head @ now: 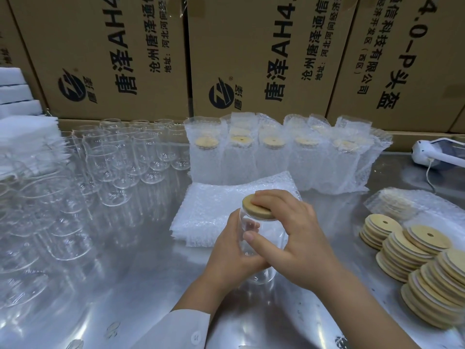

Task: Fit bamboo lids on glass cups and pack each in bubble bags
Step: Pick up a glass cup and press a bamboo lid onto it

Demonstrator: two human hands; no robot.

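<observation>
The left hand [234,250] holds a glass cup [251,224] low over the bench [130,285], in the middle and close to the person. Its fingers wrap round the lower part of the cup, so the cup cannot slip or turn. The cup leans a little away from the person. I cannot tell if its bottom touches the bench.

The right hand [292,238] lies over the top. Its fingers [269,197] are bent across a bamboo lid [249,202] and press on it. The thumb rests on the side of the glass. I think the lid is being pushed into the mouth of the cup. It looks nearly in.

A flat pile of bubble bags [221,205] lies right behind the hands, so a bag is easy to reach. Behind the pile stands a row of packed cups [274,162], each in a bag with a lid on. Those look done. Empty cups [118,157] wait in a crowd on the left. Stacks of lids [422,268] sit on the right, close to the hand that fits them. Next, this cup should go into a bag. Glass breaks, so a soft, even push is best.
</observation>
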